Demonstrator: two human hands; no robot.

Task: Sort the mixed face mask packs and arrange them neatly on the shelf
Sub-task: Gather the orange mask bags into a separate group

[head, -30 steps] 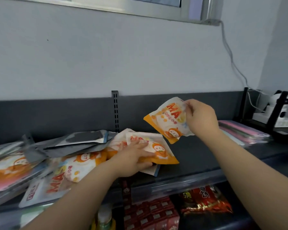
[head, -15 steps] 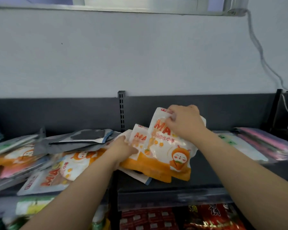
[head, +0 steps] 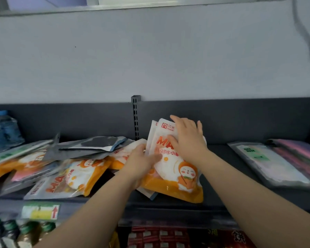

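Observation:
A small stack of white-and-orange mask packs (head: 175, 176) lies in the middle of the dark shelf (head: 222, 199). My right hand (head: 188, 138) lies flat on the top pack with straight fingers. My left hand (head: 141, 161) grips the stack's left edge; its fingertips are hidden from view. To the left lies a mixed heap: more orange packs (head: 70, 178), a grey-black pack (head: 89, 147), a pink one (head: 25, 174). At the right lie a clear pack with a green label (head: 268, 163) and pink packs (head: 297, 154).
A slotted upright (head: 136, 119) divides the shelf's back panel. Blue packaged goods (head: 2, 129) stand at the far left. Below the shelf are bottles with green caps (head: 11, 231) and red snack packs (head: 161, 237). A cable (head: 306, 38) runs down the wall at the right.
My right hand brought the held orange pack down onto the stack, let go of it and now lies flat on it. The camera swung left.

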